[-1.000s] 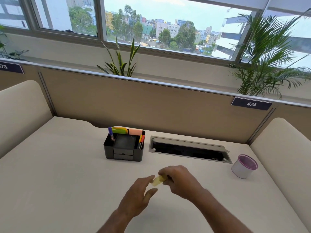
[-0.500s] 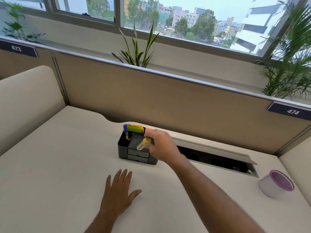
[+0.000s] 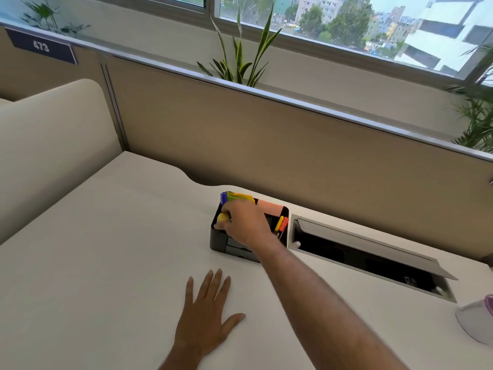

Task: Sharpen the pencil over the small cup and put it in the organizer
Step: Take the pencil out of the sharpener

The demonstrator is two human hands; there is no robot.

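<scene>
My right hand [image 3: 244,222] reaches over the black desk organizer [image 3: 221,243] with its fingers closed on a short yellow item [image 3: 222,217]. Whether that item is a pencil or a sharpener I cannot tell. It sits at the organizer's front left compartment, just under a purple and green marker [image 3: 226,196]. The organizer also holds pink sticky notes [image 3: 272,208] and red and yellow pens [image 3: 281,225]. My left hand [image 3: 205,316] lies flat on the desk with fingers spread, holding nothing. The small white cup [image 3: 477,325] with a purple rim stands at the far right edge, partly cut off.
An open cable hatch [image 3: 368,252] with a raised grey flap lies right of the organizer. A brown partition [image 3: 266,145] backs the desk, and a padded divider [image 3: 53,145] stands at the left. Plants stand behind the partition.
My right hand carried the yellow item from the desk's middle to the organizer and lowered it toward the left compartment. My left hand let go and settled flat on the desk.
</scene>
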